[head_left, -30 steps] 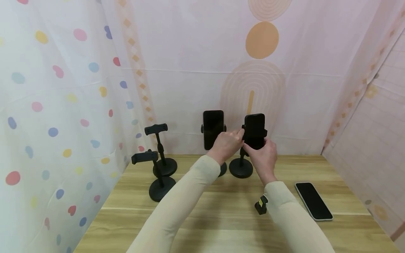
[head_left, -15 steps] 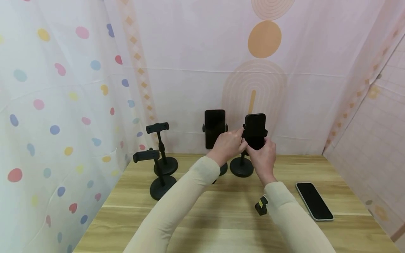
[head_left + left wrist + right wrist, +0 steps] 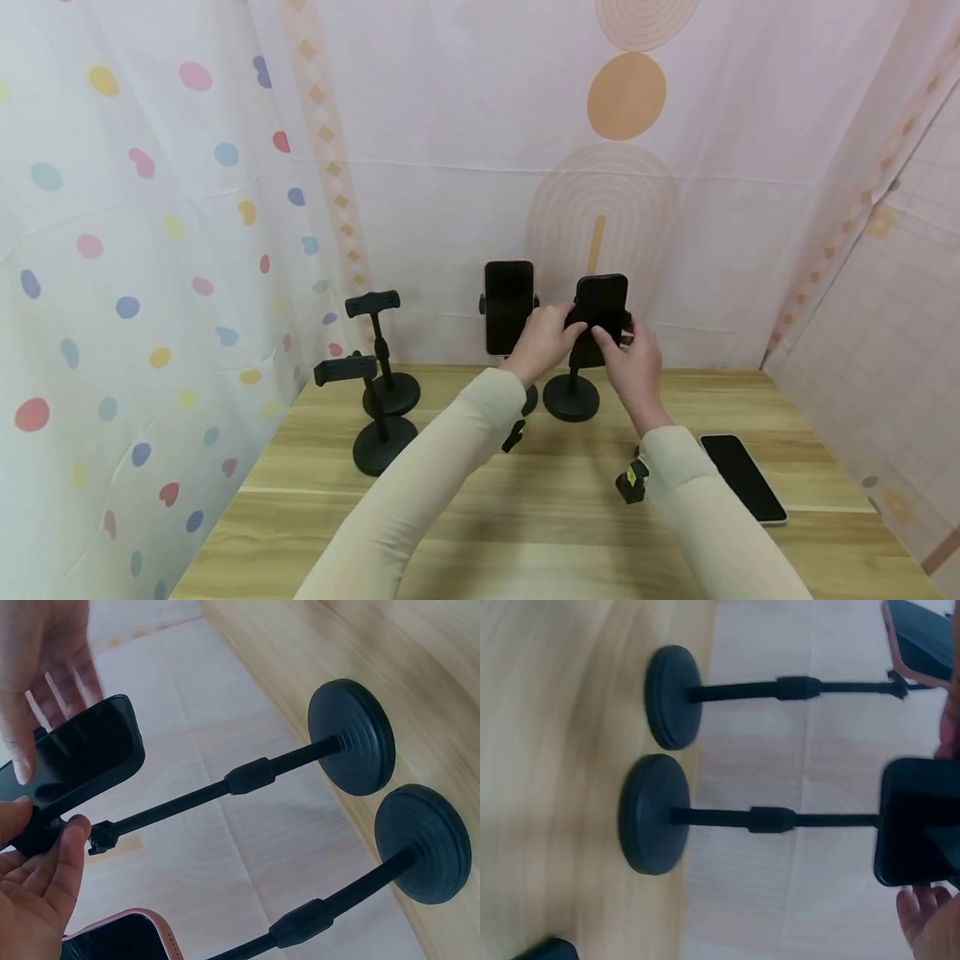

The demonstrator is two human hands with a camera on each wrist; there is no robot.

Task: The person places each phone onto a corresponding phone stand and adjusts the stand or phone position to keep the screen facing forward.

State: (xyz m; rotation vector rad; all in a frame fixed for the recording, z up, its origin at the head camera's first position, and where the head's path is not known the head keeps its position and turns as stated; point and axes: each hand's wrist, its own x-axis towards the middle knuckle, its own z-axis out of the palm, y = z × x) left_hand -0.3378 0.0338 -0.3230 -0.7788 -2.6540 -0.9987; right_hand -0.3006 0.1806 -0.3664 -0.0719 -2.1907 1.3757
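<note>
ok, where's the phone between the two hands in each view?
Head: phone, right of centre.
Left wrist: phone, left edge.
Right wrist: phone, right edge.
Shared landmark: its stand's round base, upper of two in left wrist, lower of two in right wrist.

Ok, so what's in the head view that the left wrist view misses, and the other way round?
Only the head view shows a nearer phoneless stand, a farther phoneless stand and a flat-lying phone. Only the left wrist view shows the collar on the pole below the pink-rimmed phone. Both show that phone, the left hand, the right hand, the handled phone between them and the wooden table.
</note>
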